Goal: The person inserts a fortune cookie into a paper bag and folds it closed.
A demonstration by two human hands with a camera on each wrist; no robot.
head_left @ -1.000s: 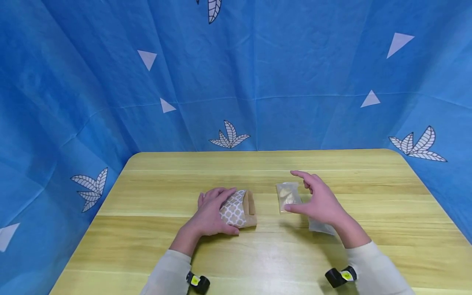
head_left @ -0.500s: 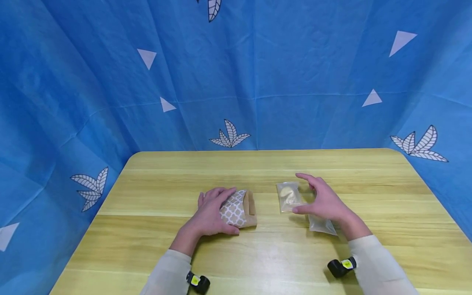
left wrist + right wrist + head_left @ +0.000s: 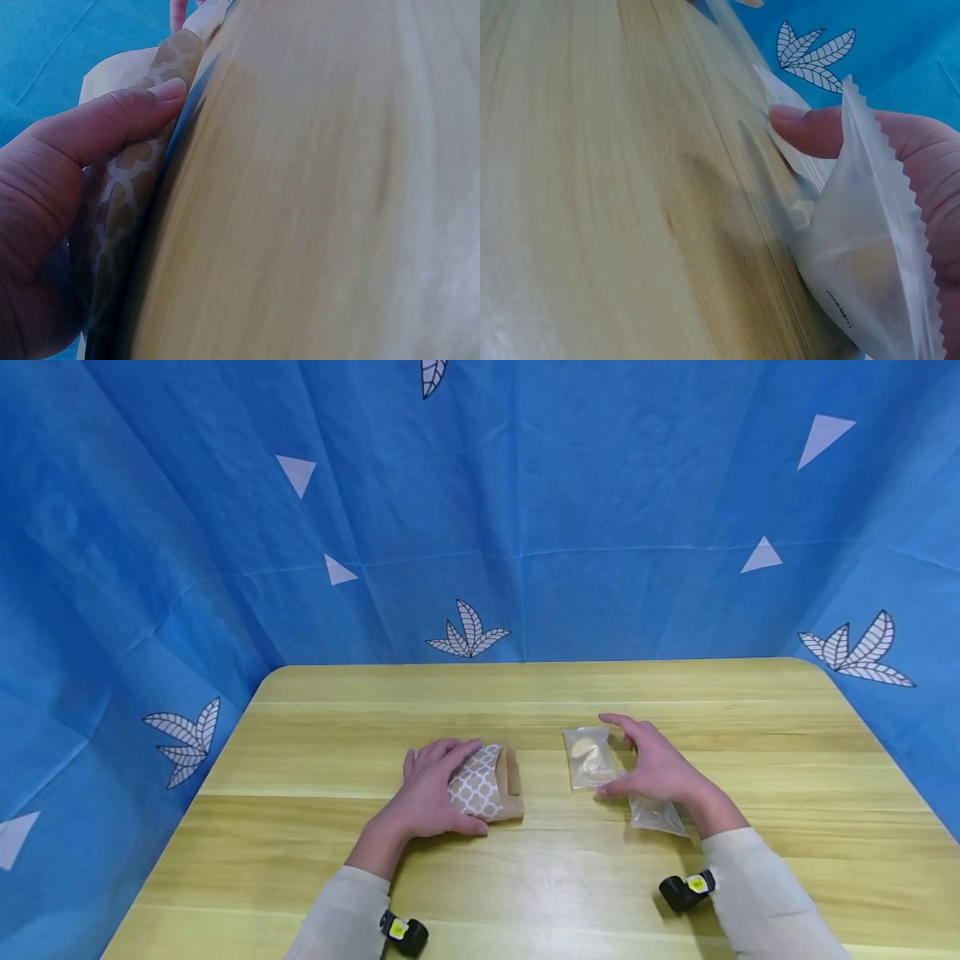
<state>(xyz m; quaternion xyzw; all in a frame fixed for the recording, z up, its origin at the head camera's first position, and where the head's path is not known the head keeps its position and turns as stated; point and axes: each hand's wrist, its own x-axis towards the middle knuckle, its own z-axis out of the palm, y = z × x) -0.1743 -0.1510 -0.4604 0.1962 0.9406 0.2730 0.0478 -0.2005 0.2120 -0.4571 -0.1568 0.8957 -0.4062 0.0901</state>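
My left hand (image 3: 432,789) holds a brown paper bag (image 3: 474,785) with a white lattice print, lying on its side. The bag's mouth faces right. In the left wrist view the thumb (image 3: 120,116) lies along the bag's near side. To the right, my right hand (image 3: 651,766) hovers with thumb and fingers spread apart. A clear packet with a pale, roundish piece inside (image 3: 591,758) lies just left of its fingertips. A second clear packet (image 3: 654,815) is below the palm, partly hidden. It looms close in the right wrist view, with a serrated edge (image 3: 900,225).
The wooden table (image 3: 540,885) carries the bag and both packets, with bare wood between them. A blue curtain (image 3: 600,485) with leaf and triangle prints hangs behind its far edge. Each wrist wears a small black camera (image 3: 405,935).
My right hand has drawn back a little to the right, uncovering more of the left packet. The left hand keeps its place on the paper bag.
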